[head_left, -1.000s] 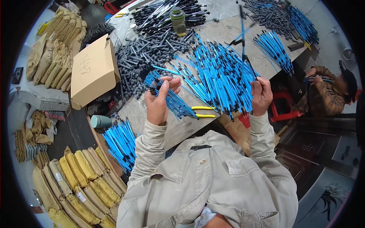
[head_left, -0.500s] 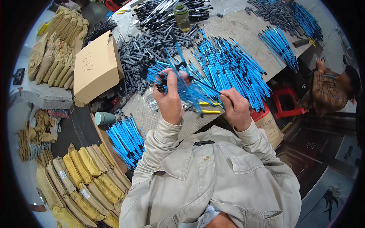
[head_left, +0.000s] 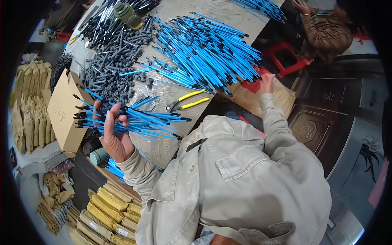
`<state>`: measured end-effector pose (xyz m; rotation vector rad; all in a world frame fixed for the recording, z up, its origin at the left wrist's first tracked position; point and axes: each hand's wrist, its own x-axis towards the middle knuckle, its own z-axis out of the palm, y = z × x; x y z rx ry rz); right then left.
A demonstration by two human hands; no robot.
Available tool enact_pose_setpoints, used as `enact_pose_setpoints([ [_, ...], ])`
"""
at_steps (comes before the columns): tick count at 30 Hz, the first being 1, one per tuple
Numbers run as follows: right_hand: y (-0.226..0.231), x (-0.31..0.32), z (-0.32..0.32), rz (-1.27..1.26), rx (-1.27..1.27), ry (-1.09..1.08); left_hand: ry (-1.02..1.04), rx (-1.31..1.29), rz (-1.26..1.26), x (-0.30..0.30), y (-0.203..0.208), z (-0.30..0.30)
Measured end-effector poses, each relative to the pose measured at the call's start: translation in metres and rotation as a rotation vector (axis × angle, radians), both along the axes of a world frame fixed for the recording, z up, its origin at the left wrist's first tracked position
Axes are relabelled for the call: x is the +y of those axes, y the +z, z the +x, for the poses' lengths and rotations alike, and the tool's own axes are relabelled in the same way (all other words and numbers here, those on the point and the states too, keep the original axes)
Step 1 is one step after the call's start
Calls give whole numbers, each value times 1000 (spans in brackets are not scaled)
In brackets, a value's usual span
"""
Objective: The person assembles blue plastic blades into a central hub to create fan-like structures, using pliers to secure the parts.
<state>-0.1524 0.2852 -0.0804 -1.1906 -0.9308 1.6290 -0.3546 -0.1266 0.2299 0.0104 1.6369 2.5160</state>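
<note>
My left hand (head_left: 116,143) is wrapped round a loose bundle of thin blue rods (head_left: 151,119) with black ends, held over the table's near left part. Out to the right, my right hand (head_left: 267,83) is stretched away from the body, fingers extended, with nothing visible in it. It is over a brown paper sack (head_left: 279,100) beside the table. A large heap of similar blue rods (head_left: 204,53) lies on the table between the hands. Nearer to me are pliers (head_left: 190,101) with yellow handles. More blue rods (head_left: 114,168) show below my left hand, partly hidden.
Dark grey plastic fittings (head_left: 116,61) are piled on the left, with a green-lidded bottle (head_left: 128,15) behind. A cardboard box (head_left: 65,116) and a turquoise cup (head_left: 99,156) stand at the left edge. A red stool (head_left: 286,57) and another person (head_left: 328,32) are at the far right.
My right hand has moved from beside the bundle out to the right, off the table. My left hand still holds the bundle, now further left in view. The whole view has shifted and turned.
</note>
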Motion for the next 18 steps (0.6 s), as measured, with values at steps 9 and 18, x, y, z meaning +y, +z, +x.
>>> enact_pose_setpoints([
  [9, 35, -45, -97, -16, 145, 206, -147, 17, 125, 15, 2, 5],
  [18, 39, 8, -66, -12, 214, 13, -367, 67, 454, -20, -9, 6],
])
